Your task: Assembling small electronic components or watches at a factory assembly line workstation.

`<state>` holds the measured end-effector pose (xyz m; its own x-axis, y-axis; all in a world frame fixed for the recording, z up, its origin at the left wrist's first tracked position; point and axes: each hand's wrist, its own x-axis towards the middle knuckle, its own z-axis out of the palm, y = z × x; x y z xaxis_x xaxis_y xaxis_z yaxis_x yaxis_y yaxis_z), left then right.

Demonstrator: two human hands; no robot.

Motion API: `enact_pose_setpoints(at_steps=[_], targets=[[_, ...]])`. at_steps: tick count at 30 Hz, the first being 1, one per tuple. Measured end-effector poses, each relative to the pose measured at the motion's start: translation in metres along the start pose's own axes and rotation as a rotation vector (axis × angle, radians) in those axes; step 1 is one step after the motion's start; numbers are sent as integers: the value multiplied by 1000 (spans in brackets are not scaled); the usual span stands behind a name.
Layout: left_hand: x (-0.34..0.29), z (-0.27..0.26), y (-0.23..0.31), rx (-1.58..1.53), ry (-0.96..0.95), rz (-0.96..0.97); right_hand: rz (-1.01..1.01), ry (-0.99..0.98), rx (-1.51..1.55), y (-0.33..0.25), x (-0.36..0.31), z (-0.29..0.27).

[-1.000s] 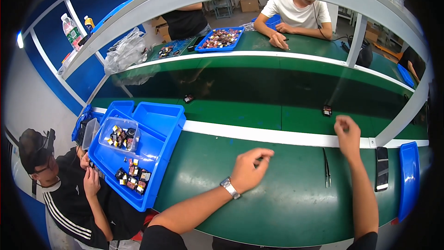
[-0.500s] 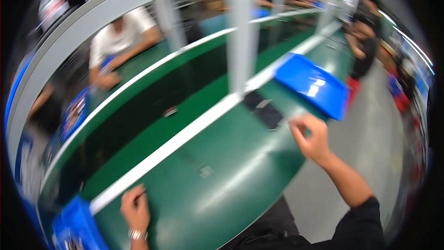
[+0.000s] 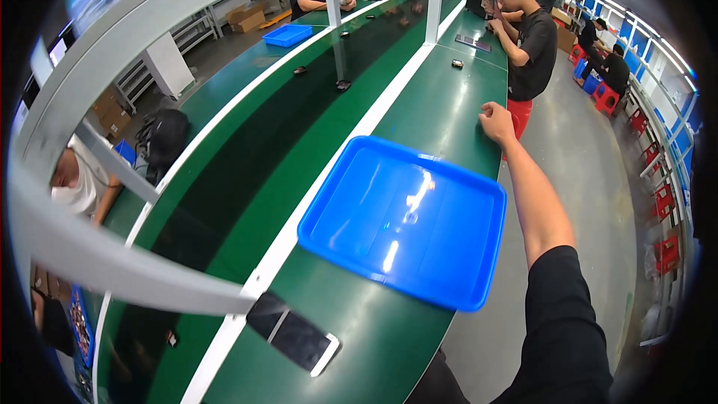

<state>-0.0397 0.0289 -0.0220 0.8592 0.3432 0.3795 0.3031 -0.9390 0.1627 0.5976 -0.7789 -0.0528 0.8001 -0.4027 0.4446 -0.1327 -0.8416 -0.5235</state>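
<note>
My right hand (image 3: pixel 496 124) curls, its grip I can't tell; the left is unseen. My forearm (image 3: pixel 542 206) catching the tray (image 3: pixel 374 202) by the worktop (image 3: pixel 445 116) edge could topple it.

A grey floor (image 3: pixel 576 172) extends along the long green table (image 3: pixel 449 101); at its right side stand several red stools (image 3: pixel 665 203); above them, tube lights (image 3: pixel 675 56) shine in a row; toward upper left, cardboard boxes (image 3: pixel 247 18) are placed beside metal shelving (image 3: pixel 196 32).
</note>
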Motion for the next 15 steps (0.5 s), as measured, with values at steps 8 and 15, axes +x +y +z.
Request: enact_pose_setpoints(at_steps=[8, 15], targets=[[-54, 3, 71, 70, -34, -302, -43, -24, 25, 56, 142, 62], [-77, 17, 107, 60, 11, -675, -205, -196, -124, 89, 238, 100]])
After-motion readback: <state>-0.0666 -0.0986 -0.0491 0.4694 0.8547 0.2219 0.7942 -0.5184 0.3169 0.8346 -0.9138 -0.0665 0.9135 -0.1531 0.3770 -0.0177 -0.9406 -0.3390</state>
